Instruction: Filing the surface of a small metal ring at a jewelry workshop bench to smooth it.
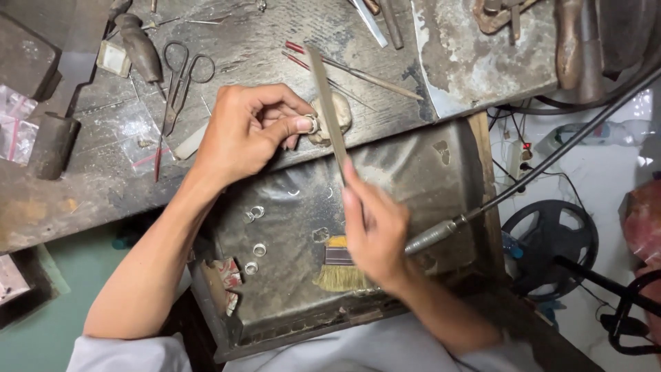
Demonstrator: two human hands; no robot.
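On the worktop (82, 186), scarred and dusty, with a dark catch tray (413, 179) slung beneath its front edge, we list, largest first:

Left hand (241, 134): clenched, thumb and forefinger pinching a small ring (312, 124) against a worn wooden peg (337, 114) at the worktop's edge.

Right hand (372, 227): closed around the near end of a flat file (327, 110).

File: long axis runs near to far, tip pointing away from us and slightly left, lying across the ring.

Ring: held on edge just beside the peg; which way its opening faces we cannot tell.

Handling note, as we judge it: keep the ring braced hard on the peg, stroke along the file's length, keep pressure light and even, and keep the thumb clear.

Also present: scissors (180, 76), brush (341, 269), loose rings (256, 231) in the tray.
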